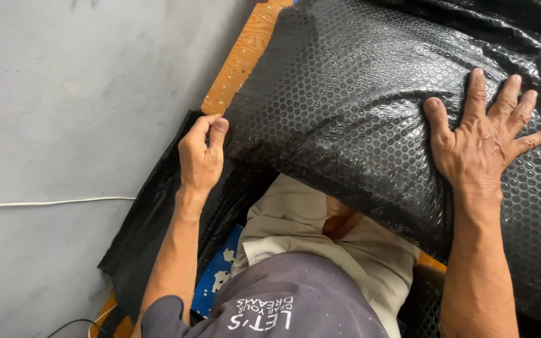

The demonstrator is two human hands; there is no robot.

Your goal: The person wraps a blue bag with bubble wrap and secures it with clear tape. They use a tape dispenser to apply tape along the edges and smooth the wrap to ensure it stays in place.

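A large bundle wrapped in black bubble wrap (pixel 358 106) lies across my lap and the orange wooden surface (pixel 245 56). My right hand (pixel 486 141) presses flat on top of the bundle, fingers spread apart. My left hand (pixel 201 153) pinches the edge of the black bubble wrap at the bundle's left corner between thumb and fingers. A loose flap of the same black wrap (pixel 151 231) hangs down to the left, beside my left forearm.
A grey concrete floor (pixel 64 94) fills the left side, with a thin white cable (pixel 45 202) across it. A blue chipped board (pixel 217 275) shows below my beige shorts (pixel 295 219). A thin black cable (pixel 73 325) lies at the bottom left.
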